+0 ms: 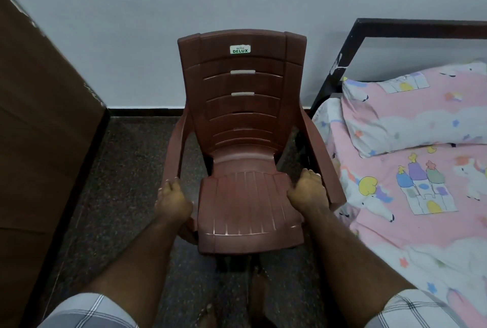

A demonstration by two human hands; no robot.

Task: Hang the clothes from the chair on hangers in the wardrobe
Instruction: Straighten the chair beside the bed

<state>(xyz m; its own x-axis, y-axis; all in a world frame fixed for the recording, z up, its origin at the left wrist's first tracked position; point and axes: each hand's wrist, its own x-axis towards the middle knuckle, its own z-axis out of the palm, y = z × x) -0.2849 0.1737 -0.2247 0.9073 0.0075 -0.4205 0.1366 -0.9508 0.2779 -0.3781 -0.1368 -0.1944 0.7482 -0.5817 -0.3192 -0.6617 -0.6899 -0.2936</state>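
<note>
Brown plastic chair (245, 169) on dark floor (126, 169), between wooden wardrobe (39, 116) and bed (421, 169). Left hand (172, 200) fingers curled round left armrest front; right hand (307, 190) fingers gripping right armrest. Seat lies between both hands.

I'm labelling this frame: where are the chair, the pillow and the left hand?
chair (245, 201), head view, seat slats.
pillow (411, 114), head view, middle of its cover.
left hand (172, 202), head view, back of hand.

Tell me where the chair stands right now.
The chair stands mid-view against the wall, between the wardrobe on the left and the bed on the right. The left hand and right hand grip its armrests.
</note>
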